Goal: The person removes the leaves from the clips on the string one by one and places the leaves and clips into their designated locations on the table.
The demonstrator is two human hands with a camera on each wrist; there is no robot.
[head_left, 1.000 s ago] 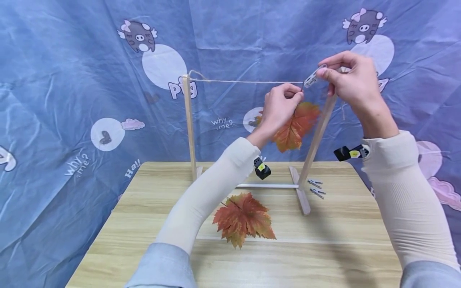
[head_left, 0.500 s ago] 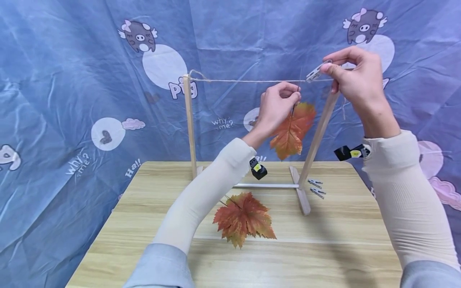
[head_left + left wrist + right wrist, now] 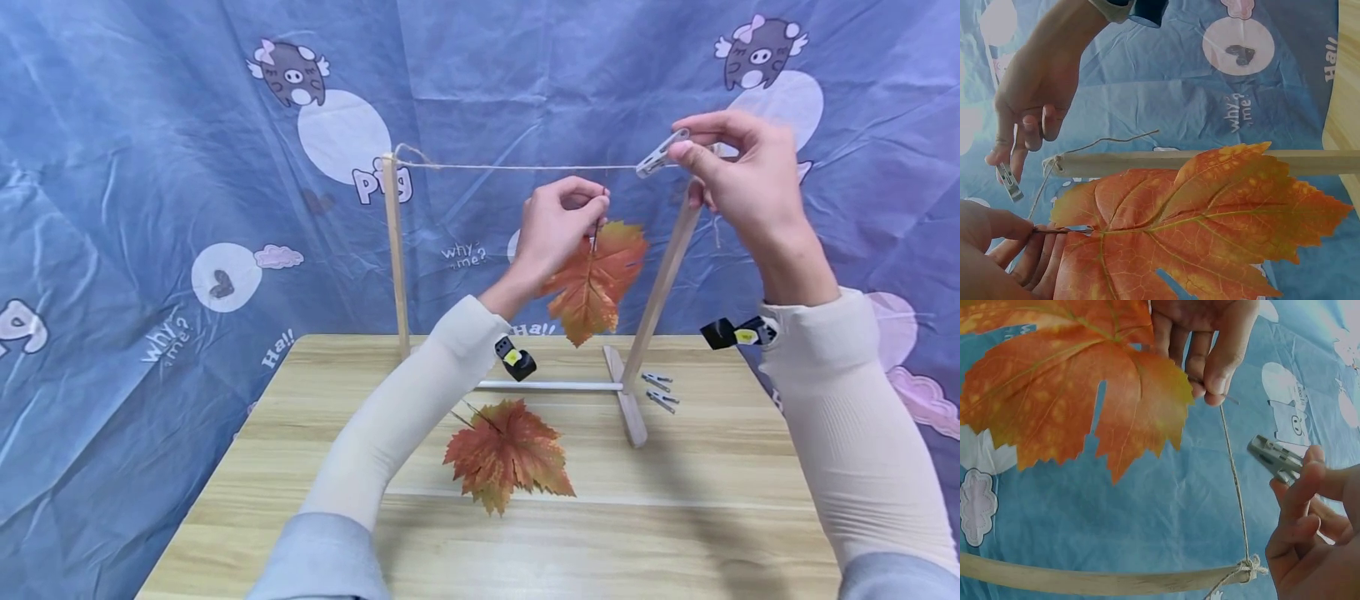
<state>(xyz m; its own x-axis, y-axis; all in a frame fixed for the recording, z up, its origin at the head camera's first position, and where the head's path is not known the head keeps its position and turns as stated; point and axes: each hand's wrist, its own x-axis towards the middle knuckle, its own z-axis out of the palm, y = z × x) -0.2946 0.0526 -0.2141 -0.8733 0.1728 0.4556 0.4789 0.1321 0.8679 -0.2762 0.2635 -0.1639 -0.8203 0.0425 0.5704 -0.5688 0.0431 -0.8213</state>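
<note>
My left hand (image 3: 561, 221) pinches the dark stem of an orange-red maple leaf (image 3: 596, 279), which hangs below the fingers. Beside the stem runs a thin string (image 3: 510, 167), tied between two wooden posts. My right hand (image 3: 753, 162) holds a metal clothespin (image 3: 662, 154) between thumb and fingers, near the string's right end. In the right wrist view the clothespin (image 3: 1274, 457) is apart from both the string (image 3: 1235, 481) and the leaf (image 3: 1072, 387). From the left wrist, the leaf (image 3: 1179, 219) fills the lower middle, its stem between thumb and fingers.
Further maple leaves (image 3: 510, 454) lie overlapped on the wooden table (image 3: 675, 517). Two clothespins (image 3: 660, 392) rest by the foot of the right post (image 3: 663, 283). The left post (image 3: 395, 258) and a white crossbar (image 3: 551, 386) complete the stand before a blue printed cloth (image 3: 150, 125).
My left hand has moved left and slightly down with the leaf, away from the clothespin. My right hand rose a little, then came down, still holding the clothespin.
</note>
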